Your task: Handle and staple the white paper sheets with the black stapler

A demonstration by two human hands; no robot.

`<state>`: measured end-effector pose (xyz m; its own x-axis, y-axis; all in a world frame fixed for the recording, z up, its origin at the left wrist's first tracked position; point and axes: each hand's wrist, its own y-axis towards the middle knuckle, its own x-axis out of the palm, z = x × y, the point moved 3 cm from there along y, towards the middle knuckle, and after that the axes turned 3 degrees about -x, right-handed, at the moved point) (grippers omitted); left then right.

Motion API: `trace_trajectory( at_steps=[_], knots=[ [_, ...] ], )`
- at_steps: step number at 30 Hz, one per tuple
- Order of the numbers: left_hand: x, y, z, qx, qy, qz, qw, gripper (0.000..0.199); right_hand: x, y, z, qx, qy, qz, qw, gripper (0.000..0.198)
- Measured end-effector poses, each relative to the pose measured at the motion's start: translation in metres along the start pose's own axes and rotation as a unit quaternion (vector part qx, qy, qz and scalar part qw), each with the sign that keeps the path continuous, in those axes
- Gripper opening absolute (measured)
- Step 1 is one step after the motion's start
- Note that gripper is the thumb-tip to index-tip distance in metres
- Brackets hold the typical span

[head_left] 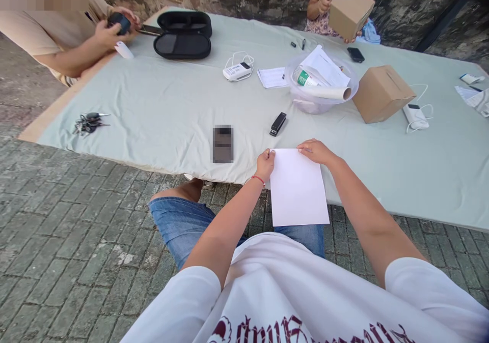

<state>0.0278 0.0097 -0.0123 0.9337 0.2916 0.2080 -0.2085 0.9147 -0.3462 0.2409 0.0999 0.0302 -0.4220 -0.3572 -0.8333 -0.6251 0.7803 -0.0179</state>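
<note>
A white sheet of paper (298, 190) reaches from the table's front edge back over my lap. My left hand (265, 164) pinches its far left corner, thumb on top. At the far right corner, my right hand (315, 151) grips the same sheet between thumb and fingers. Just beyond the paper lies a black stapler (278, 124), touched by neither hand. Left of it is a dark phone-like rectangle (223, 147), partly blurred out.
On the cloth-covered table (153, 104) stand a clear plastic basin (313, 104) with papers and a bottle, a cardboard box (382, 93), an open black case (182, 40), white power banks (237, 71) and keys (89, 123). One person holds a dark object; another holds a box (349, 12).
</note>
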Motion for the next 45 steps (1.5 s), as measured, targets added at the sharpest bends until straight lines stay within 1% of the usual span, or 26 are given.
trace_trajectory(
  at_steps=[4,8,11,15,18,20,23,25,28,32,36,38,40,43,45],
  knots=[
    [0.0,0.0,-0.001,0.025,0.024,-0.008,0.999,0.033,0.007,0.006,-0.008,-0.016,-0.042,0.018,0.999,0.034],
    [0.0,0.002,-0.001,0.026,0.038,-0.012,0.999,0.029,0.015,0.012,-0.025,-0.04,-0.055,-0.009,0.998,0.032],
    [0.0,0.002,-0.001,0.02,0.038,-0.014,0.999,0.027,0.018,0.02,-0.04,-0.048,-0.061,0.004,0.997,0.031],
    [0.001,-0.001,0.002,0.011,0.002,-0.029,1.0,0.027,0.024,0.035,-0.059,-0.073,-0.052,0.005,0.996,0.035],
    [0.002,-0.004,0.006,0.0,-0.033,-0.038,0.999,0.032,0.029,0.043,-0.071,-0.09,-0.048,0.007,0.995,0.041],
    [0.002,-0.005,0.007,-0.016,-0.06,-0.043,0.997,0.035,0.033,0.045,-0.076,-0.102,-0.053,-0.003,0.993,0.042],
    [0.001,-0.005,0.009,-0.037,-0.093,-0.047,0.994,0.036,0.037,0.045,-0.082,-0.11,-0.066,-0.009,0.992,0.043],
    [0.0,-0.005,0.009,-0.042,-0.107,-0.048,0.992,0.037,0.037,0.043,-0.085,-0.11,-0.072,-0.003,0.991,0.046],
    [-0.001,-0.005,0.009,-0.042,-0.117,-0.051,0.991,0.036,0.039,0.042,-0.09,-0.111,-0.075,-0.012,0.991,0.048],
    [-0.002,-0.004,0.008,-0.041,-0.111,-0.052,0.992,0.04,0.04,0.042,-0.095,-0.102,-0.076,-0.008,0.992,0.049],
    [-0.003,-0.003,0.007,-0.037,-0.106,-0.054,0.992,0.04,0.043,0.044,-0.098,-0.106,-0.081,-0.02,0.991,0.048],
    [-0.003,-0.002,0.006,-0.036,-0.106,-0.056,0.992,0.04,0.043,0.045,-0.099,-0.103,-0.083,-0.012,0.991,0.049],
    [-0.003,-0.001,0.004,-0.035,-0.105,-0.062,0.992,0.039,0.044,0.045,-0.099,-0.101,-0.09,-0.013,0.991,0.049],
    [-0.003,0.0,0.003,-0.035,-0.103,-0.076,0.991,0.034,0.048,0.043,-0.099,-0.102,-0.1,-0.038,0.989,0.048],
    [-0.003,0.001,0.003,-0.033,-0.101,-0.079,0.991,0.033,0.049,0.042,-0.1,-0.096,-0.101,-0.037,0.989,0.049]
  ],
)
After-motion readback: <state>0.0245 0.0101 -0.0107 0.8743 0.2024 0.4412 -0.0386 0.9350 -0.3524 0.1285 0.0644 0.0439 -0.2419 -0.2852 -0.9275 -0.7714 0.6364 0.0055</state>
